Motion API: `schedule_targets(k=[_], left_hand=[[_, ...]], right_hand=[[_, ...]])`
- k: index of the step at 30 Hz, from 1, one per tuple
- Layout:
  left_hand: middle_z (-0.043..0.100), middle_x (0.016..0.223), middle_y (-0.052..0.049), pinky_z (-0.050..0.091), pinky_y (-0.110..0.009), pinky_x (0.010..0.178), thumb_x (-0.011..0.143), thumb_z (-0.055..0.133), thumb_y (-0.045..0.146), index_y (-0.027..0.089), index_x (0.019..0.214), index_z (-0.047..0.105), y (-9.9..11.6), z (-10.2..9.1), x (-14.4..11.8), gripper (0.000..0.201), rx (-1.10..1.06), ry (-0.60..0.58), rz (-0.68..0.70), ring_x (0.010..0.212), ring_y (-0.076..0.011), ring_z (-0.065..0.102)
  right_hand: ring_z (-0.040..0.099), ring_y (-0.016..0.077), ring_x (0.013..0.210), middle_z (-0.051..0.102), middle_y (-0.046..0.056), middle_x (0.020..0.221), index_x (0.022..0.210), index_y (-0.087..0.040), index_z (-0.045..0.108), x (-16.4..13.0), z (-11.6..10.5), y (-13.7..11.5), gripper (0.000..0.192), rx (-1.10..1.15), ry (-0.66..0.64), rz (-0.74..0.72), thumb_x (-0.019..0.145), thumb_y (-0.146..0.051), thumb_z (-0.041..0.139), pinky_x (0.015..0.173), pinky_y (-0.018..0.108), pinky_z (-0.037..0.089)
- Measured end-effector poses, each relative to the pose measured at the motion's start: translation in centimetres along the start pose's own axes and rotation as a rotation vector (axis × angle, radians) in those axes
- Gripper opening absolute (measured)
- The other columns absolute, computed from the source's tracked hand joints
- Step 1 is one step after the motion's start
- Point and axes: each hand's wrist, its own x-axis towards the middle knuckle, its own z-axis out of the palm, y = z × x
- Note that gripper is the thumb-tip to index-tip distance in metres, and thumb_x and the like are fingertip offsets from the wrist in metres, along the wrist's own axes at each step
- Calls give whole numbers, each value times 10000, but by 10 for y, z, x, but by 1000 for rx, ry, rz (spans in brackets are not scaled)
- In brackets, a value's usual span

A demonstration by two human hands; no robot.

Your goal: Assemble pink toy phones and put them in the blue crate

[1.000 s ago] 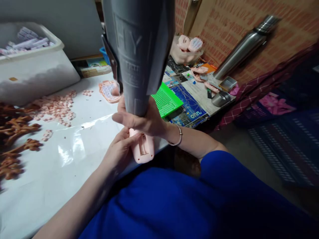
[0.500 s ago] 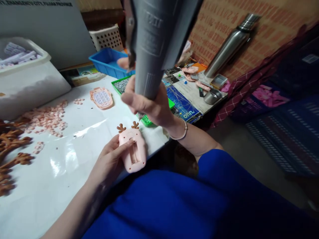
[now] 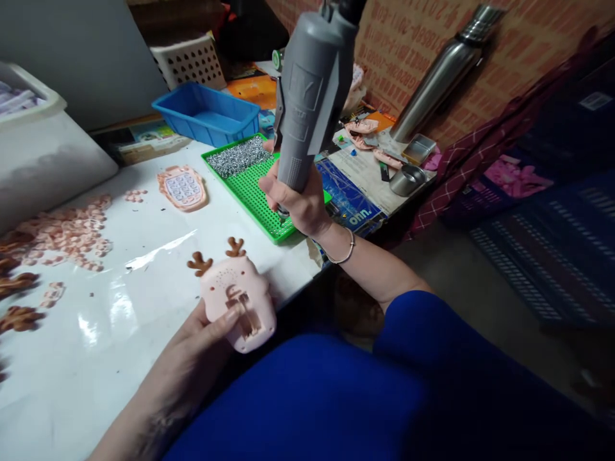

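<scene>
- Pink deer casing (image 3: 254, 288), back face up, is in my left hand (image 3: 202, 339) at the near edge of the table (image 3: 158, 320); my thumb presses across it, the other fingers hidden beneath.
- My right hand (image 3: 303, 203) clasps the grey electric screwdriver (image 3: 310, 96), tip over the near end of the green tray (image 3: 250, 192).
- I judge this to be fetching a screw; the next move calls for a steady, upright tip.
- Loose screws (image 3: 237, 157) heap the tray's far end.
- Pale lilac pieces (image 3: 16, 99) lie inside the white tub (image 3: 43, 153); a blue bin (image 3: 192, 125) stands behind the tray.
</scene>
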Motion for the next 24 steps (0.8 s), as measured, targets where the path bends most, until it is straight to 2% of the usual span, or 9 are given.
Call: schedule_targets(k=[2, 5, 9, 14, 17, 19, 24], left_hand=[[742, 1069, -103, 592, -302, 829, 621, 897, 405, 197, 1060, 720, 5, -4, 7, 517, -5, 9, 63, 944, -247, 704], [755, 1024, -81, 598, -293, 836, 558, 934, 311, 193, 990, 734, 11, -6, 17, 490, -20, 4, 114, 938, -243, 710], [759, 1009, -55, 597, -256, 846, 556, 907, 181, 190, 962, 739, 16, 1, 23, 439, -100, 45, 183, 953, -215, 704], [752, 999, -43, 601, -197, 780, 618, 792, 56, 188, 929, 738, 21, 14, 24, 342, -245, 164, 242, 906, -161, 690], [745, 1009, -39, 602, -204, 800, 657, 776, 63, 195, 919, 741, 20, 14, 27, 295, -254, 143, 292, 907, -157, 682], [742, 999, -40, 604, -213, 798, 673, 785, 84, 201, 924, 743, 18, 11, 29, 281, -244, 111, 311, 900, -161, 679], [739, 1039, -39, 603, -231, 826, 664, 799, 86, 209, 936, 729, 15, 7, 31, 306, -241, 41, 351, 963, -174, 681]], right_hand=[[428, 106, 478, 455, -81, 586, 1067, -243, 567, -1, 0, 0, 610, -7, 14, 30, 663, -680, 700, 531, 305, 419], [431, 115, 478, 451, -81, 587, 1052, -237, 519, -2, -1, 3, 624, 1, 16, 39, 648, -670, 717, 534, 312, 430], [430, 114, 484, 449, -76, 600, 1113, -232, 528, 1, -2, 6, 648, -34, -1, 22, 674, -681, 689, 532, 306, 430], [433, 105, 501, 438, -64, 607, 1220, -222, 539, 1, 11, -19, 786, -97, 10, -27, 682, -793, 579, 527, 290, 408], [445, 106, 524, 421, -53, 625, 1207, -254, 580, -11, 27, -40, 675, -6, -52, -55, 758, -758, 552, 548, 277, 433], [449, 106, 528, 441, -47, 648, 1185, -264, 604, -21, 36, -48, 622, 34, -115, -22, 762, -719, 600, 572, 278, 465], [519, 151, 601, 526, -16, 686, 1145, -251, 607, -33, 48, -43, 712, -8, -218, 152, 634, -740, 689, 605, 309, 512]])
